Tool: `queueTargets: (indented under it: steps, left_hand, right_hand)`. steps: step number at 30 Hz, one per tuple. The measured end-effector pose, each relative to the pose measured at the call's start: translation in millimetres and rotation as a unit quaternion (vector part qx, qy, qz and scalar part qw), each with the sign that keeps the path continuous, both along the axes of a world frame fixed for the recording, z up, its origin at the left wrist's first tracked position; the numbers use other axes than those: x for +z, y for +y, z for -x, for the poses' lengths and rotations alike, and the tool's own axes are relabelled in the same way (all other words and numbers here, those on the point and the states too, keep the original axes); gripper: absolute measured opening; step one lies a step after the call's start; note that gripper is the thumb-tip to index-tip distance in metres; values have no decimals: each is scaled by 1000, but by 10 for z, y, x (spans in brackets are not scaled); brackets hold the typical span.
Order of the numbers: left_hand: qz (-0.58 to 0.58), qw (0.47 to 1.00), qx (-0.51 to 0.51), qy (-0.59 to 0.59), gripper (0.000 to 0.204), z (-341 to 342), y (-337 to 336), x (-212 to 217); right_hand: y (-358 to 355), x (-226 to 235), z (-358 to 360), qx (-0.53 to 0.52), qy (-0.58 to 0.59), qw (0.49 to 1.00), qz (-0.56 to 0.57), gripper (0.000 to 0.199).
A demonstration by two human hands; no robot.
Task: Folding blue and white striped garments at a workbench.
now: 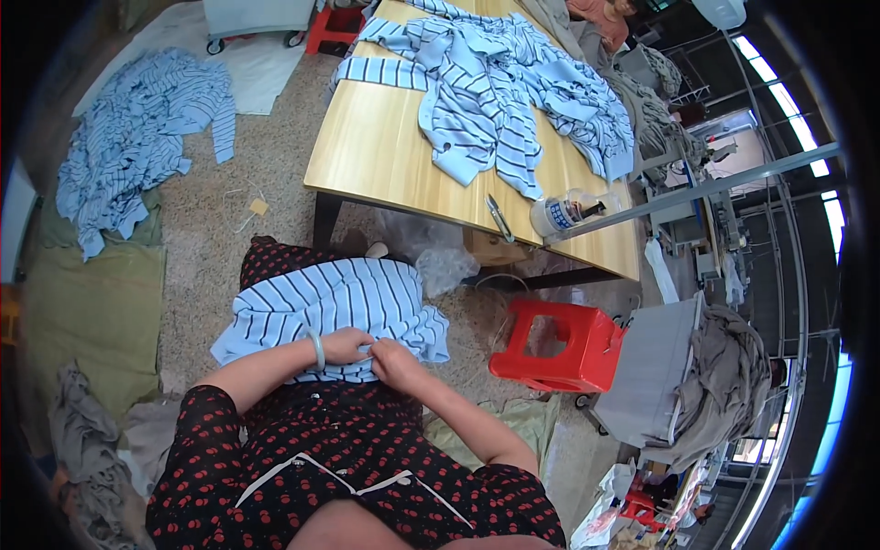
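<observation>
Across my lap lies a light blue garment (353,284) with dark stripes. My left hand (346,346), with a pale bangle at its wrist, is closed on the edge of the garment nearest me. Close beside it my right hand (396,362) pinches the same edge, the fingertips of both hands almost touching. Whether anything small sits between the fingers cannot be made out. More striped garments (486,82) lie heaped on the wooden table (376,137) ahead. Small snips (499,218) and a clear plastic jar (559,215) rest near its front edge.
A red plastic stool (559,344) stands to the right, beside a grey bin (646,376) piled with grey-brown cloth. Striped garments (151,128) form a heap on the floor at left. Clear plastic bags (431,247) lie under the table. Another person (605,23) is at the far right.
</observation>
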State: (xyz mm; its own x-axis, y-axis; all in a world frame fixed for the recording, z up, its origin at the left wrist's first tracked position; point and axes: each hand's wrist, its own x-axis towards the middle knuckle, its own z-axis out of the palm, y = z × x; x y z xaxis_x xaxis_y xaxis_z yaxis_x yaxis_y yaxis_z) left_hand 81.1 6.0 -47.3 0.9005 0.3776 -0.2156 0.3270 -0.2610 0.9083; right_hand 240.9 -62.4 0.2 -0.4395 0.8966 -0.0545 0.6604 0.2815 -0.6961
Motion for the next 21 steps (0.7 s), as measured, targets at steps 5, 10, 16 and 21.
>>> queueTargets:
  steps: [5, 10, 16, 21]
  left_hand:
    - [10, 998, 55, 19, 28, -42, -12, 8]
    - [73, 989, 73, 104, 31, -90, 86, -13]
    - [169, 957, 187, 143, 35, 1, 55, -11]
    - [-121, 985, -15, 125, 34, -51, 41, -475]
  right_hand:
    - [30, 6, -12, -4, -10, 1000, -2, 8]
    - [83, 46, -14, -16, -44, 999, 6, 9]
    - [137, 31, 76, -13, -23, 999, -21, 6]
    - [182, 52, 63, 42, -64, 997, -26, 14]
